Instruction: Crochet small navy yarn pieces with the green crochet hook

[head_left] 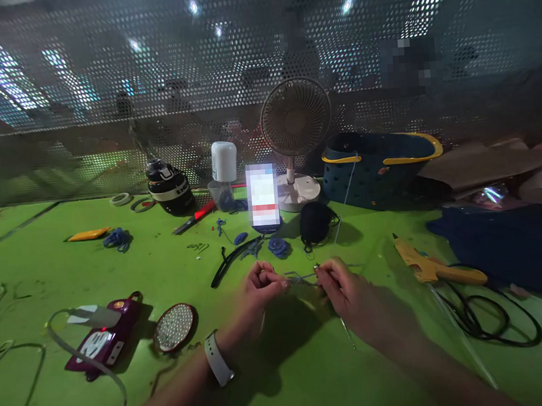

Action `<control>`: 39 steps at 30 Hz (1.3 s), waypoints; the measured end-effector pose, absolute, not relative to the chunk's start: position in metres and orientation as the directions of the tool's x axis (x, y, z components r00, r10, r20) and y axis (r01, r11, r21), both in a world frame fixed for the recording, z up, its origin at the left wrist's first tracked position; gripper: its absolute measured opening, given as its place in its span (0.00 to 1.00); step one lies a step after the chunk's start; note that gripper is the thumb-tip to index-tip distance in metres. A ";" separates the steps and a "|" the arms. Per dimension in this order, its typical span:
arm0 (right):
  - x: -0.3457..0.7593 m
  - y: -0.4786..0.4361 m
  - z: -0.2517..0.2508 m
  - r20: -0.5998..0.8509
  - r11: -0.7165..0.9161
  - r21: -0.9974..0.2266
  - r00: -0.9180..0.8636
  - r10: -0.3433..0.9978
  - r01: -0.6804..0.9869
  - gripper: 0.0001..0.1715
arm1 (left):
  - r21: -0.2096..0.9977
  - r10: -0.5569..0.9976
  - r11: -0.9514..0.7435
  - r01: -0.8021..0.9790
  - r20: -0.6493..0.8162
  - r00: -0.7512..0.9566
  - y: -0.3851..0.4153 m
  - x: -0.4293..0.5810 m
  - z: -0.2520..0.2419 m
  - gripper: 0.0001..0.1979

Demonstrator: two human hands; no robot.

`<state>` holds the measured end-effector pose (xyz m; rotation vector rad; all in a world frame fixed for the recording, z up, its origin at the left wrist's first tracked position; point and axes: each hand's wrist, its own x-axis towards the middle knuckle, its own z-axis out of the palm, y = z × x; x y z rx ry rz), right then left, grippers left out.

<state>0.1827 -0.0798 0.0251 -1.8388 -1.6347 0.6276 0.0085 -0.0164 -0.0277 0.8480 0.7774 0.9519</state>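
My left hand (261, 285) pinches a thin strand of blue-grey yarn (298, 278), stretched across to my right hand. Between the fingers of my right hand (346, 287) is a slim metal crochet hook (347, 332), its shaft slanting down below the palm; the fingertips partly hide its upper end. Just beyond the hands lie a round blue crocheted piece (278, 247) and a smaller blue one (240, 238). A dark ball of yarn (316, 223) sits behind my right hand. In front of the fan leans a lit phone (262, 197), its screen blurred.
A fan (296, 118), a dark blue basket (375, 171) and a black bottle (170, 188) stand along the back. To the right lies a yellow glue gun (436, 269) with a coiled cable. On the left are a purple power strip (106, 338) and a round studded object (175, 328).
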 end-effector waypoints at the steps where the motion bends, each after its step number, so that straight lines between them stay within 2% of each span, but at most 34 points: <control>1: 0.184 -0.079 0.025 0.044 -0.070 -0.695 0.140 0.989 0.716 0.13 | 0.857 0.904 0.346 -0.383 -0.195 0.381 -0.016 0.008 -0.026 0.17; 7: 0.191 -0.070 0.003 0.062 -0.074 -0.713 0.167 0.984 0.698 0.13 | 0.705 0.846 0.452 -0.547 -0.146 0.512 -0.017 0.006 -0.025 0.19; 11: 0.191 -0.069 0.003 0.062 -0.068 -0.751 0.172 0.983 0.657 0.16 | 0.711 0.831 0.449 -0.541 -0.110 0.545 -0.018 0.005 -0.029 0.20; 13: 0.195 -0.069 0.011 0.119 -0.004 -0.848 0.198 0.973 0.530 0.18 | 0.722 0.856 0.424 -0.547 -0.123 0.502 -0.016 0.004 -0.030 0.21; 15: 0.204 -0.069 0.019 0.281 0.142 -0.899 0.298 0.912 0.414 0.20 | 0.711 0.887 0.403 -0.576 -0.149 0.436 -0.012 0.002 -0.030 0.21; 17: 0.216 -0.068 0.023 0.406 0.235 -0.886 0.423 0.810 0.400 0.20 | 0.679 0.907 0.397 -0.617 -0.188 0.376 -0.009 0.001 -0.028 0.20; 18: 0.223 -0.067 0.023 0.423 0.221 -0.873 0.449 0.787 0.434 0.18 | 0.666 0.913 0.395 -0.633 -0.211 0.348 -0.007 0.001 -0.027 0.20; 20: 0.234 -0.066 0.021 0.330 0.063 -0.805 0.358 0.873 0.590 0.14 | 0.662 0.921 0.388 -0.641 -0.249 0.300 -0.005 0.002 -0.024 0.20; 22: 0.239 -0.065 0.017 0.095 -0.075 -0.604 0.165 0.982 0.793 0.11 | 0.679 0.931 0.364 -0.638 -0.261 0.254 -0.004 0.004 -0.021 0.21; 24: 0.237 -0.066 0.012 -0.100 -0.077 -0.416 0.038 0.994 0.906 0.10 | 0.697 0.943 0.332 -0.635 -0.245 0.225 -0.003 0.005 -0.019 0.21; 25: 0.234 -0.067 0.010 -0.142 -0.062 -0.368 0.010 0.990 0.928 0.09 | 0.704 0.948 0.317 -0.635 -0.231 0.217 -0.003 0.005 -0.019 0.21; 29: 0.218 -0.071 0.008 -0.154 -0.034 -0.264 -0.007 0.988 0.964 0.00 | 0.730 0.956 0.292 -0.618 -0.204 0.210 -0.004 0.006 -0.017 0.20; 34: 0.214 -0.073 0.011 -0.150 -0.025 -0.178 -0.003 0.989 0.984 0.07 | 0.735 0.951 0.308 -0.604 -0.226 0.209 -0.007 0.007 -0.010 0.21; 39: 0.212 -0.072 0.013 -0.148 -0.018 -0.161 -0.006 0.989 0.987 0.19 | 0.741 0.948 0.316 -0.592 -0.222 0.228 -0.009 0.007 -0.007 0.20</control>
